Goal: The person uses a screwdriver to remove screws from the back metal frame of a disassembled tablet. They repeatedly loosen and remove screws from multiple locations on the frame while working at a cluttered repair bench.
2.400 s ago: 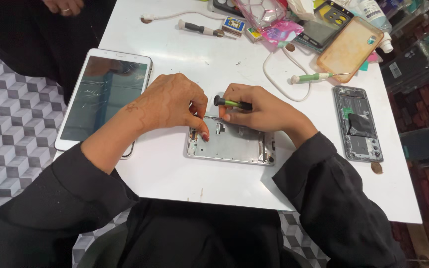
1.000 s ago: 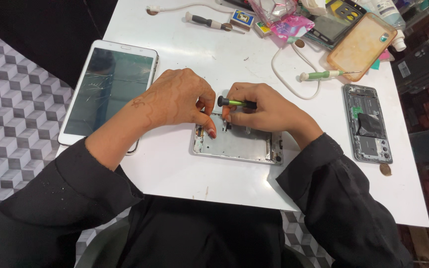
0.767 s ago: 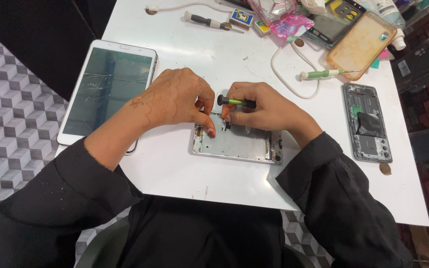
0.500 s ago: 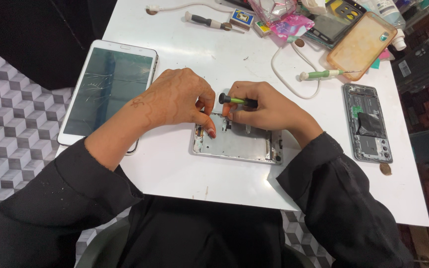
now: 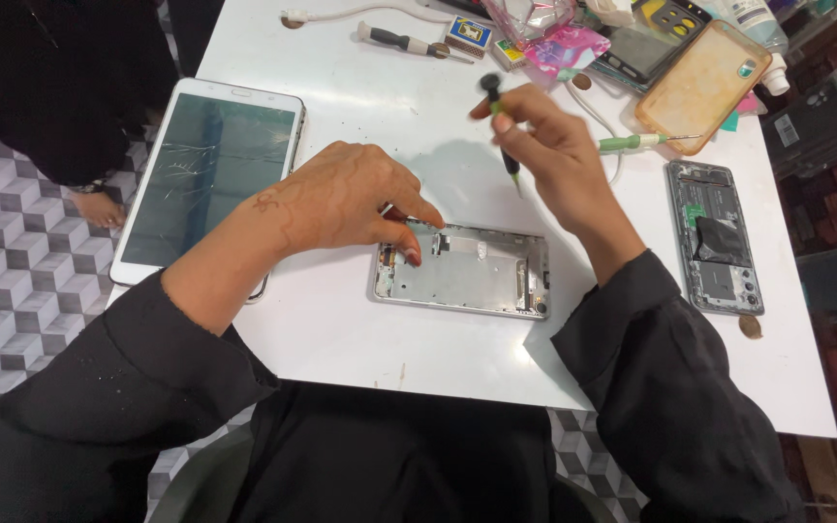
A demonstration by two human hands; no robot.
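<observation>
Left hand [image 5: 341,199]: resting on the white table [image 5: 341,329], palm down, fingertips pressed on the upper left corner of the silver phone frame [image 5: 462,271]; grasping nothing, just pinning the frame flat.
Right hand [image 5: 549,160]: raised above the table, apart from the frame; thumb and fingers pinched around a small screwdriver [image 5: 501,126].
Small screwdriver: dark rounded cap at the top, green band on the handle, dark shaft pointing down and slightly right; tip in the air above the table, clear of the frame.
Silver phone frame: lying flat near the front edge of the table, long side running left to right, inner side up, between the two forearms.
Tablet [image 5: 210,179]: white-bordered, cracked dark screen, lying left of the left hand, partly under the left wrist and sleeve.
Opened phone [image 5: 716,237]: back cover off, innards showing, lying to the right of the right forearm, well apart from the frame.
Coin-like brown disc [image 5: 750,327]: just below the opened phone.
Yellowed clear phone case [image 5: 701,85]: at the far right of the table, a green-handled tool [image 5: 636,143] lying at its lower edge.
Black-handled screwdriver [image 5: 404,41]: at the far edge of the table, near a small box and pink wrapping.
Sleeves: black, on both arms.
Floor [image 5: 2,281]: grey cube-pattern tiles at left.
</observation>
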